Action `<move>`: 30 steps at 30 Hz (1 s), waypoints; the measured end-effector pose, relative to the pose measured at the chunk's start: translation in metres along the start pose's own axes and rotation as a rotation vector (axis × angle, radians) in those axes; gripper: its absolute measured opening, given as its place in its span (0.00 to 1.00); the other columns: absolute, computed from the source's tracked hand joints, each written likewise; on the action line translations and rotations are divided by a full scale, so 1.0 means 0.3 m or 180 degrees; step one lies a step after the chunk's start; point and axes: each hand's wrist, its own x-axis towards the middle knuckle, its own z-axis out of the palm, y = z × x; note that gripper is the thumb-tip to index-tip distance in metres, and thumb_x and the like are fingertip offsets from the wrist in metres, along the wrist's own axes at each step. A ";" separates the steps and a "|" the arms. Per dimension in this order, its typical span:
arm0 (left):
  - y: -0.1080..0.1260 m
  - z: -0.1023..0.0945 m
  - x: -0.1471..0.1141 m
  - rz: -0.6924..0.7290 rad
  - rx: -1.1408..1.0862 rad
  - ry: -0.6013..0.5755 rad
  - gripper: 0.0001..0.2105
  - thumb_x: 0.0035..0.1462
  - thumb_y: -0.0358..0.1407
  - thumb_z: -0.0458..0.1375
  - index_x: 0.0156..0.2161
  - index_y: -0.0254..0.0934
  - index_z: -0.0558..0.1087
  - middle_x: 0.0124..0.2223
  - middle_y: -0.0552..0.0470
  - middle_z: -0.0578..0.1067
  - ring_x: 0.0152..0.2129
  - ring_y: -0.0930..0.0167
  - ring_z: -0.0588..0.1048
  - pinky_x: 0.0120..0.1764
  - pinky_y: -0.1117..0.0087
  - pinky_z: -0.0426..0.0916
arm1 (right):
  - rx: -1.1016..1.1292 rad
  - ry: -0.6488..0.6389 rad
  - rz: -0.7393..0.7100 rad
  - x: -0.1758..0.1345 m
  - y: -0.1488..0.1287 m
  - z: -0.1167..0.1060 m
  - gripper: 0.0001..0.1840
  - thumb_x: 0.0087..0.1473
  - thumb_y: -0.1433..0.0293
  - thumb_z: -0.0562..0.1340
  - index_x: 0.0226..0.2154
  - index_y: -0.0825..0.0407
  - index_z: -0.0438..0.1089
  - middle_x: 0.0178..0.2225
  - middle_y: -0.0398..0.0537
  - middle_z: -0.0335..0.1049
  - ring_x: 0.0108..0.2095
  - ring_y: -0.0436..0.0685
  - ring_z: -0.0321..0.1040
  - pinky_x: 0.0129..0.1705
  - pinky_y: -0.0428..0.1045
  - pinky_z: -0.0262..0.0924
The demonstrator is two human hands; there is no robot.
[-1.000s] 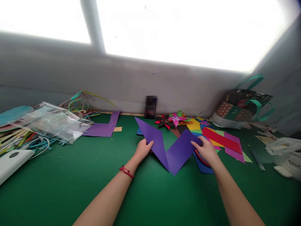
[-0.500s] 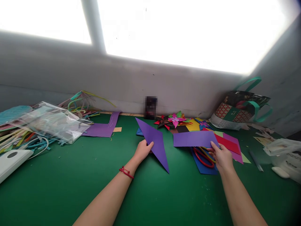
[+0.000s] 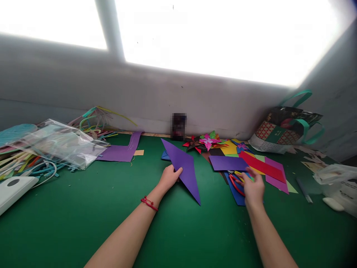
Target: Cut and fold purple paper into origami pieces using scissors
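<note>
My left hand (image 3: 170,174) pinches a purple sheet of paper (image 3: 184,163), thumb on top, the sheet slanting with pointed corners at its upper left and lower right. My right hand (image 3: 254,188), slightly blurred, hovers over a pair of scissors with red and yellow handles (image 3: 234,185), its fingers bent and apart. Whether it touches the handles I cannot tell. Just beyond it a purple paper strip (image 3: 227,163) lies across the scissors. Blue paper (image 3: 237,199) is beneath them. A small blue folded paper (image 3: 165,156) shows behind the left-hand sheet.
Folded paper stars (image 3: 208,141) and red paper (image 3: 263,167) lie along the back and right. A cut purple sheet (image 3: 117,153), a clear plastic bag (image 3: 69,143) and pipe cleaners (image 3: 30,163) are at left. A patterned bag (image 3: 279,130) and a pen (image 3: 304,190) are at right.
My right hand has let go of the purple strip, which now lies near the red paper, and has moved left and closer over the scissors. My left hand keeps its grip, nearly still.
</note>
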 end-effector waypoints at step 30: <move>0.039 -0.030 -0.209 -0.0502 -0.0955 -0.0131 0.17 0.46 0.47 0.57 0.23 0.33 0.64 0.16 0.57 0.66 0.11 0.77 0.63 0.16 0.75 0.56 | 0.0522 -0.2716 0.0172 -0.292 -0.040 0.204 0.23 0.53 0.54 0.51 0.42 0.54 0.65 0.19 0.41 0.63 0.13 0.47 0.58 0.10 0.42 0.47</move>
